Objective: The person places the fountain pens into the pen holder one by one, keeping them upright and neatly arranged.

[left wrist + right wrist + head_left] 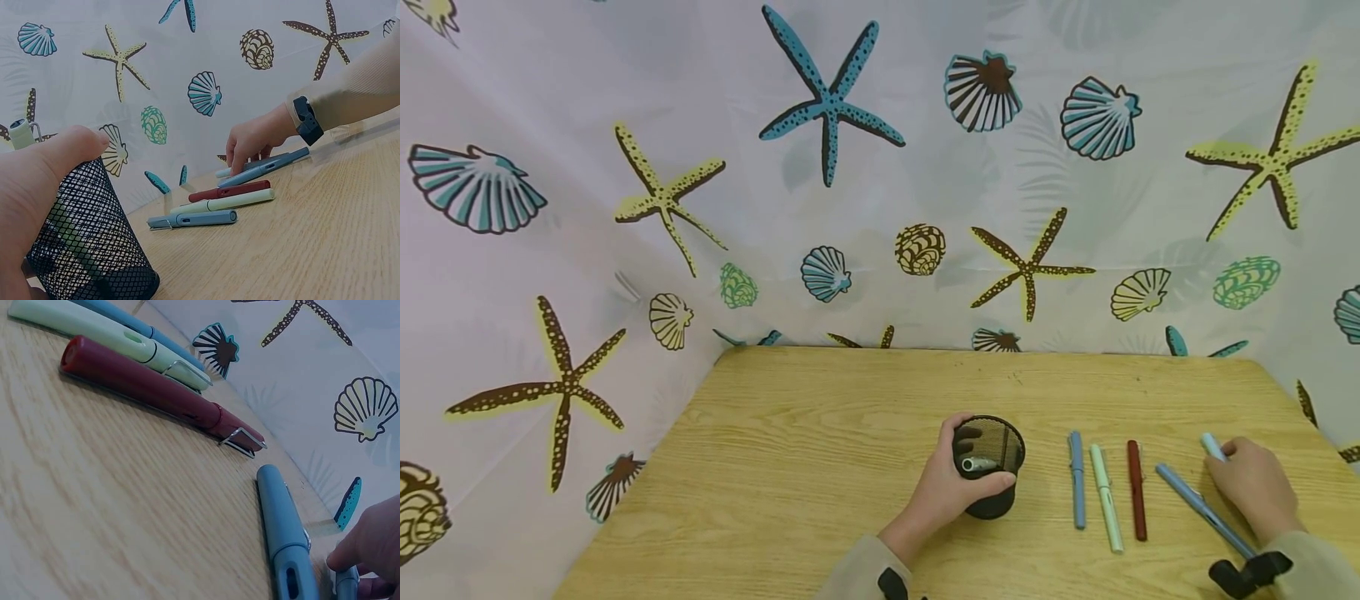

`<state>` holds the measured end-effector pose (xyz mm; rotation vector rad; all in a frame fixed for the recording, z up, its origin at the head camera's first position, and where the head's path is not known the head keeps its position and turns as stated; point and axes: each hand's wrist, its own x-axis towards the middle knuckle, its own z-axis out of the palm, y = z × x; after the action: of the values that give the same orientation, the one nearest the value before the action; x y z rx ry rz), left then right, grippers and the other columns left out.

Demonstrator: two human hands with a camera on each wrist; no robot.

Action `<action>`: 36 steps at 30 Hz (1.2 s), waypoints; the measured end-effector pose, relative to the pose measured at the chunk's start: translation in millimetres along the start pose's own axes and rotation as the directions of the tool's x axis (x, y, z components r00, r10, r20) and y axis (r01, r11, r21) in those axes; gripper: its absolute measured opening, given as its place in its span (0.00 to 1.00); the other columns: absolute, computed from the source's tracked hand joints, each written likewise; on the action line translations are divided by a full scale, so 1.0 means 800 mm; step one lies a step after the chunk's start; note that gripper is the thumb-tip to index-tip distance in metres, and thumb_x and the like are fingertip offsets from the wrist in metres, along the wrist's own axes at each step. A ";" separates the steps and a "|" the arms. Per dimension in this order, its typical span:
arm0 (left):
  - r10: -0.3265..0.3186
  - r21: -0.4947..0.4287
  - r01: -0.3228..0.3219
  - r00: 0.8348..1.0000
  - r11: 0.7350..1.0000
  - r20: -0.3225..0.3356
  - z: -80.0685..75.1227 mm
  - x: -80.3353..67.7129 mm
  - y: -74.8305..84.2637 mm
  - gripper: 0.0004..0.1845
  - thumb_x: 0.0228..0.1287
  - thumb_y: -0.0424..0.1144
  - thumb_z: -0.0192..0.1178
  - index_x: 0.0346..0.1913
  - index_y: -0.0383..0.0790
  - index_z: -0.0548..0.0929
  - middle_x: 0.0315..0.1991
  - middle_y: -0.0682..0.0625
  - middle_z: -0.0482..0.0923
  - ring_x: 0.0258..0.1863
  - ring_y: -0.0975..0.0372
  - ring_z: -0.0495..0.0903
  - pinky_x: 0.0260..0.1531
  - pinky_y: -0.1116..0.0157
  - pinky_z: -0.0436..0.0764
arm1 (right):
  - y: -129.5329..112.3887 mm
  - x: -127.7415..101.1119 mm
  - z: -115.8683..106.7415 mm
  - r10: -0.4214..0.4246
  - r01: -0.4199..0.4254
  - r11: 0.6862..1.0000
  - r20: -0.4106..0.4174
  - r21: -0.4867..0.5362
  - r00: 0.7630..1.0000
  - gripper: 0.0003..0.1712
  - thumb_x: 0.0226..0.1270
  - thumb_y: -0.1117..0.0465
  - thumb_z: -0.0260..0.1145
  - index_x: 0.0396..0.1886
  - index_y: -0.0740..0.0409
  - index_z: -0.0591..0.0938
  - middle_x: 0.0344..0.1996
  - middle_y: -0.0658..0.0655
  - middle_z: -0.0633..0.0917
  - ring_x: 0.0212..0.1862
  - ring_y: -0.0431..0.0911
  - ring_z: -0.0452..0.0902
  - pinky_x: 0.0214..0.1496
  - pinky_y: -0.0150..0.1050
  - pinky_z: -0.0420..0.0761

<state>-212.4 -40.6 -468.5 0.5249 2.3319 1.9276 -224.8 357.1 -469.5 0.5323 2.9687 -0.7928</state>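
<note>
My left hand (942, 492) grips a black mesh pen cup (992, 505) on the table, thumb on the near side. One pale green pen (22, 134) stands inside the cup, its end above the rim in the left wrist view. At the right, my right hand (1258, 487) pinches a light blue pen (1212, 446), mostly hidden under the fingers. Just left of that hand a blue pen (1198, 505) lies slantwise. Farther left, a dark red pen (1137, 492), a light green pen (1107, 500) and another blue pen (1078, 482) lie side by side.
The wooden table (790, 467) runs back to a white curtain (880, 192) printed with starfish and shells. The curtain also stands along the left and right sides. Dark straps (307, 120) with cameras sit on both wrists.
</note>
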 end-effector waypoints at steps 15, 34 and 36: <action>0.001 0.006 -0.001 1.000 1.000 -0.001 -0.001 0.001 0.001 0.44 0.50 0.52 0.70 0.66 0.62 0.55 0.60 0.48 0.64 0.60 0.53 0.65 0.55 0.55 0.67 | -0.002 -0.006 0.000 -0.011 0.012 1.000 -0.034 0.025 0.999 0.25 0.62 0.56 0.56 0.49 0.75 0.71 0.42 0.76 0.75 0.37 0.62 0.74 0.29 0.49 0.73; -0.004 -0.001 0.004 1.000 1.000 0.003 0.000 0.001 -0.002 0.43 0.50 0.52 0.70 0.66 0.62 0.54 0.61 0.46 0.63 0.60 0.51 0.65 0.54 0.54 0.68 | -0.026 -0.024 0.000 -0.143 0.166 0.981 -0.199 0.102 0.970 0.26 0.66 0.57 0.56 0.53 0.77 0.70 0.34 0.70 0.78 0.25 0.50 0.73 0.19 0.39 0.70; -0.002 -0.003 0.002 1.000 1.000 0.003 0.000 0.001 -0.002 0.44 0.50 0.53 0.70 0.66 0.62 0.54 0.61 0.47 0.63 0.60 0.51 0.65 0.54 0.54 0.68 | -0.032 -0.027 0.000 -0.170 0.196 0.976 -0.223 0.097 0.960 0.25 0.66 0.58 0.56 0.52 0.77 0.70 0.34 0.69 0.78 0.23 0.49 0.72 0.18 0.39 0.69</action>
<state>-213.3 -40.5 -470.0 0.5242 2.3269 1.9271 -212.5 329.4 -455.1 0.3706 3.2220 -0.9916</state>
